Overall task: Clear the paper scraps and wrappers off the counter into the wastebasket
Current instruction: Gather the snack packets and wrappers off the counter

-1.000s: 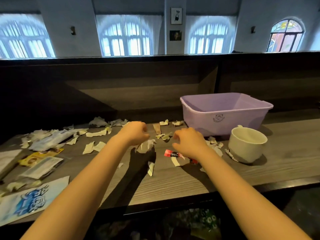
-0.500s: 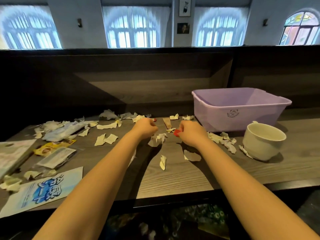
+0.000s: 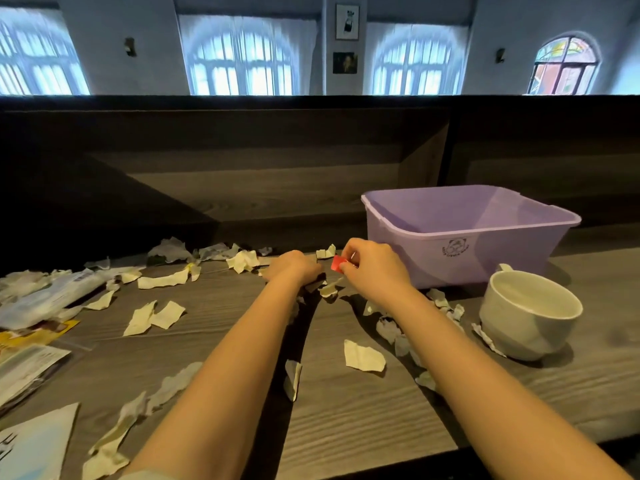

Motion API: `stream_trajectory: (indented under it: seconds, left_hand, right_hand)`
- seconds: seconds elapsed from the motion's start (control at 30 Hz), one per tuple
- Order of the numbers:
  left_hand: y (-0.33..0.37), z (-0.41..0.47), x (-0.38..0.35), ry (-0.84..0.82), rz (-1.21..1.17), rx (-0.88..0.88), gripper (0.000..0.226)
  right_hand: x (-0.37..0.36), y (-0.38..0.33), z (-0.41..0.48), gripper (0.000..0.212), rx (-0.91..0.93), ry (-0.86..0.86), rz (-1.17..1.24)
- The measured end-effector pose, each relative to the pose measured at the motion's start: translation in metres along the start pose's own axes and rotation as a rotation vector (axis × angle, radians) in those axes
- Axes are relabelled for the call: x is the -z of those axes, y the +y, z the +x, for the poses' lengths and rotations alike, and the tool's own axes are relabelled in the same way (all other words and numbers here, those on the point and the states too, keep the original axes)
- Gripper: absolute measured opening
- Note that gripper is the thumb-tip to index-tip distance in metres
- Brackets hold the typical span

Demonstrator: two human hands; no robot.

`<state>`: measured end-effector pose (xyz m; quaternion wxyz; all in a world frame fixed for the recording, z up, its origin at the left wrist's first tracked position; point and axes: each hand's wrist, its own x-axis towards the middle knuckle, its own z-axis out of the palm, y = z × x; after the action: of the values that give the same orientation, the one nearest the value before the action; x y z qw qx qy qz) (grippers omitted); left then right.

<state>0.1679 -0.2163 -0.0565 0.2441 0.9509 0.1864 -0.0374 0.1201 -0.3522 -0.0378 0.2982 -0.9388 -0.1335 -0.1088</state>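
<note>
Paper scraps lie across the counter; the basin stands back right, the cup just before its right end.

Torn paper scraps and wrappers littered a grey wood counter.
Pale scraps lay scattered flat from 7 to 3 o'clock, with plastic wrappers heaped at 9. A lilac wastebasket stood upright at 2 o'clock. A small red wrapper was pinched just beside it in the right hand.
</note>
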Motion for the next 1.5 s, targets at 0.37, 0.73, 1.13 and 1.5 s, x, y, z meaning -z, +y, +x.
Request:
stream_trajectory:
  seconds: [0.37, 0.73, 1.13, 1.5]
  left_hand:
    - [-0.029, -0.017, 0.02, 0.141, -0.377, -0.005, 0.053]
    - [0.02, -0.061, 0.073, 0.417, -0.578, -0.504, 0.022]
    - [0.09, -0.063, 0.061, 0.365, -0.293, -0.627, 0.023]
    - [0.122, -0.066, 0.035, 0.126, -0.227, -0.643, 0.053]
  right_hand:
    - [0.008, -0.007, -0.003, 0.009, 0.003, 0.021, 0.12]
    - [0.085, -0.014, 0.015, 0.014, 0.071, 0.341, 0.332]
    - [0.102, 0.065, 0.025, 0.025, -0.164, 0.188, -0.213]
    - [0.106, 0.069, 0.016, 0.032, -0.216, 0.247, -0.244]
